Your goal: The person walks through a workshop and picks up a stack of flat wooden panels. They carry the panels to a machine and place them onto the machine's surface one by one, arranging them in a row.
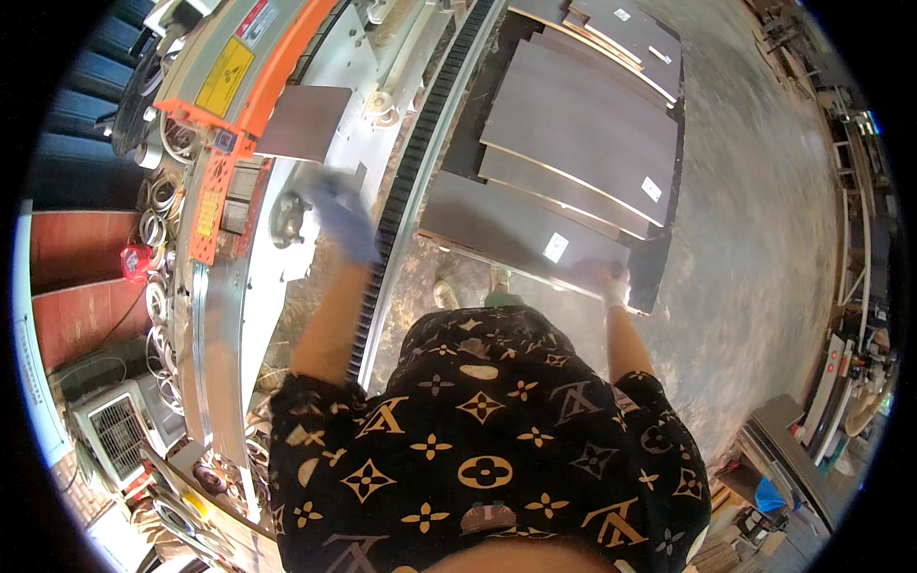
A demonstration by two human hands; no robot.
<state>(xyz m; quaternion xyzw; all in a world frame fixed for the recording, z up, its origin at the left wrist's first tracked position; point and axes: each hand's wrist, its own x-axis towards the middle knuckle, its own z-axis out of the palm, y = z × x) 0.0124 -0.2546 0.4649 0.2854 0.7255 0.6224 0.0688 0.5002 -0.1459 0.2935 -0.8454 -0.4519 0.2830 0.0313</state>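
My left hand (341,218), in a blue-grey glove, is smeared by motion above the white bed of an edge-banding machine (287,215), so its fingers do not read. Just beyond it, a small dark grey panel (308,122) lies on the machine beside the orange guard. My right hand (616,285), in a pale glove, grips the near right corner of a long grey panel (516,224) with a white label. That panel is the nearest of several stacked grey panels (583,124).
A black toothed conveyor track (392,205) runs between the machine and the stack. Rolls of edging tape (158,229) hang along the machine's left side. At the lower left stands a grey vented box (117,435). Boards and offcuts (778,458) lie at the lower right.
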